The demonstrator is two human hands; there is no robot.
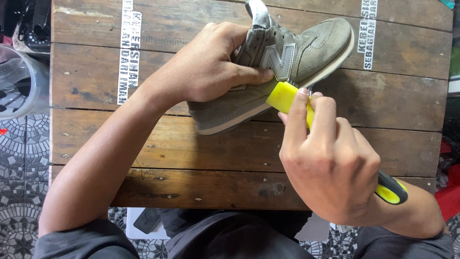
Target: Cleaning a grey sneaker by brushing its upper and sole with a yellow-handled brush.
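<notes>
Here, left hand (206, 67) grips sneaker (282, 67); right hand (330, 168) presses brush (287, 98) against sole edge.

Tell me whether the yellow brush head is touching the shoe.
Touching. The head view shows the yellow brush pressed against the grey shoe at its sole edge, no gap visible.

We see a grey-olive sneaker (287, 62) with a pale sole, a yellow brush (287, 98) with a black-and-yellow handle, a brown weathered tabletop (191, 153), and a black-and-white patterned tiled floor (21, 192).
</notes>
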